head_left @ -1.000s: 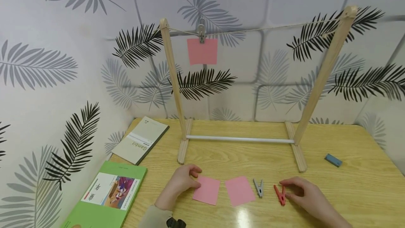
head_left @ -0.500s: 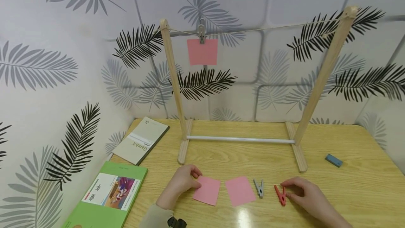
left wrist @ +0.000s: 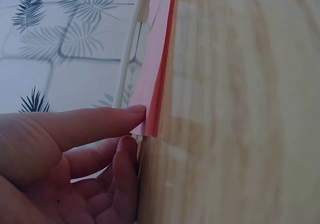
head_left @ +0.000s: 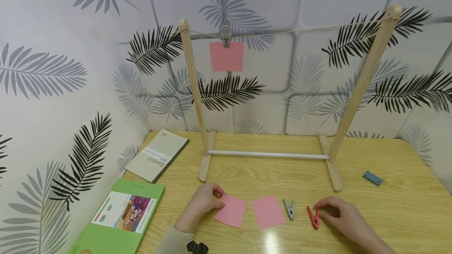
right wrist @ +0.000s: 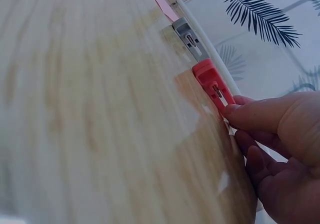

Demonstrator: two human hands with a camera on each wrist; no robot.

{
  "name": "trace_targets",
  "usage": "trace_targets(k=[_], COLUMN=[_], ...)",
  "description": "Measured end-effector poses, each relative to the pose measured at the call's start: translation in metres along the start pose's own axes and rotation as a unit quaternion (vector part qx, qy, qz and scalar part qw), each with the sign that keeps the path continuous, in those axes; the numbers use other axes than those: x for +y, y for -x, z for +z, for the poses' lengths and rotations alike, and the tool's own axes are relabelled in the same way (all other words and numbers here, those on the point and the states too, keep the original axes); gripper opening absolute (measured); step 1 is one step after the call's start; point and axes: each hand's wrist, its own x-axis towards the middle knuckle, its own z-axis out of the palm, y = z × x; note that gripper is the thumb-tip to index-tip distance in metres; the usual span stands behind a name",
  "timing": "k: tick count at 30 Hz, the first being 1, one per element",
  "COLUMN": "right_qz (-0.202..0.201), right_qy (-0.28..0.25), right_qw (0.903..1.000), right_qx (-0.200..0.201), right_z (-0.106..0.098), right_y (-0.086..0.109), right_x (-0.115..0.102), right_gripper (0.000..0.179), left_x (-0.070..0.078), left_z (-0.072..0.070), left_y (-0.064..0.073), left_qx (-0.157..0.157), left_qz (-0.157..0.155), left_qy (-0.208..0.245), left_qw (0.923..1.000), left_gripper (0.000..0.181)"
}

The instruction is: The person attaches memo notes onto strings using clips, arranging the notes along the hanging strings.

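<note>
My left hand pinches the left edge of a pink paper square lying on the table. In the left wrist view the thumb lies on the corner of that pink paper. Beside it is a second pink paper square, flat on the table. A grey clothespin lies to its right. My right hand pinches one leg of a red clothespin between thumb and forefinger. The right wrist view shows the thumb on the end of this red clothespin, with the grey one just beyond.
A wooden frame with a string stands at the back. From the string a metal clip holds another pink paper. On the left lie a notebook and a green book; a blue eraser-like block is at right.
</note>
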Motion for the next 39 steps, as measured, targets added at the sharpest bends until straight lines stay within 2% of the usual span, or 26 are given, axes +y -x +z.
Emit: trace_targets(k=[12,21,29,39], right_qz=[-0.064,-0.078,-0.059,0.028], right_qy=[-0.007,0.012,0.007,-0.027], right_qw=[0.9972,0.9951,0.9968,0.9992], right_qx=[0.037,0.059,0.054,0.008], right_z=[-0.0004,0.0018,0.0024,-0.0011], right_y=[0.0019,0.0020,0.0040,0.0039], right_x=[0.0020,0.0034,0.0027,-0.0044], right_gripper=[0.025,0.029,0.027,0.011], left_x=[0.0014,0.0013,-0.0001,0.0028], left_z=[-0.0007,0.0000,0.0005,-0.0019], left_y=[-0.0013,-0.0012,0.0002,0.0010], left_qx=[0.002,0.005,0.007,-0.002], left_qz=[0.007,0.005,0.009,-0.005], left_qy=[-0.006,-0.009,-0.006,0.013], left_qw=[1.0000,0.9999,0.9999,0.9999], left_gripper=[0.006,0.007,0.007,0.008])
